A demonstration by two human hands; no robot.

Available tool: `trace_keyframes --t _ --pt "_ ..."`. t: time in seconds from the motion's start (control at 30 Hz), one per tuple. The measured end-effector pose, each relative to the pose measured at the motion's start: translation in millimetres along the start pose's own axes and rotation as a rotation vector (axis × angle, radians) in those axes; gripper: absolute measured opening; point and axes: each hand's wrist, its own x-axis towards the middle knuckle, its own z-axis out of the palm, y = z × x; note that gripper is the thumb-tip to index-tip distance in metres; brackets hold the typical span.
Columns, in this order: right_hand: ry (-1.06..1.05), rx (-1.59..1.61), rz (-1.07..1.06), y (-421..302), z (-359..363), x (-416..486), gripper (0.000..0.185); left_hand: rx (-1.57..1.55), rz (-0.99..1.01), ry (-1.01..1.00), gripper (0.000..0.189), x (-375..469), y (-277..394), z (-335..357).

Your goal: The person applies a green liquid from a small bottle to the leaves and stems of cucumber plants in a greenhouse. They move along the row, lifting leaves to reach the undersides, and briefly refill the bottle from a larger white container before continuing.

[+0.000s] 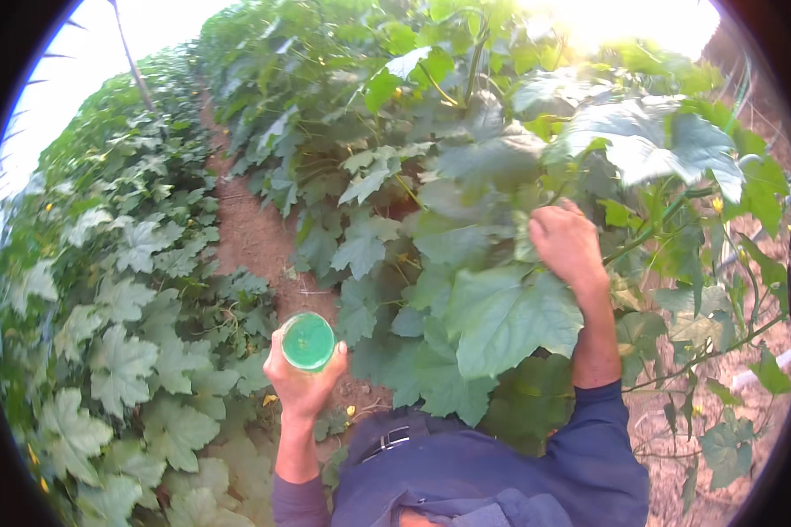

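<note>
My left hand (pixel 303 379) is wrapped around a round cup (pixel 308 341) that shows bright green liquid or a green inside from above. My right hand (pixel 567 244) reaches among the vine leaves on the right, its fingers bent at a stem; whether they grip it cannot be told, as the fingertips are partly hidden. A broad lobed leaf (pixel 514 316) lies just below and left of that hand, and a blurred leaf (pixel 494 158) is above it.
Dense leafy vines (pixel 138 244) with small yellow flowers stand on both sides of a narrow dirt path (pixel 254 224). A thin pole (pixel 132 62) rises at the upper left. Trailing stems (pixel 705 356) cross the bare soil at the right.
</note>
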Motion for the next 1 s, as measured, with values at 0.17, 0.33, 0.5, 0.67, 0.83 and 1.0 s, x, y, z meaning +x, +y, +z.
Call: trace_keyframes --t 0.17,0.33,0.5,0.67,0.83,1.0 --pt "-0.066 -0.191 0.263 19 -28 -4 0.026 -0.022 0.002 -0.037 0.050 48 -36 5" --pt "0.037 -0.138 0.346 -15 -25 5 0.031 -0.095 -0.003 -0.122 0.054 92 -88 -2" --pt "0.290 -0.238 0.373 -83 -17 19 0.031 -0.084 0.071 -0.167 0.056 143 -149 -17" --pt "0.708 -0.045 0.157 -186 14 59 0.026 0.000 0.076 -0.215 0.057 191 -206 -58" --pt "0.552 0.227 0.085 -263 98 130 0.024 0.014 0.039 -0.205 0.056 228 -258 -98" --pt "0.291 0.459 0.182 -310 192 183 0.033 -0.015 -0.092 -0.184 0.056 251 -306 -119"
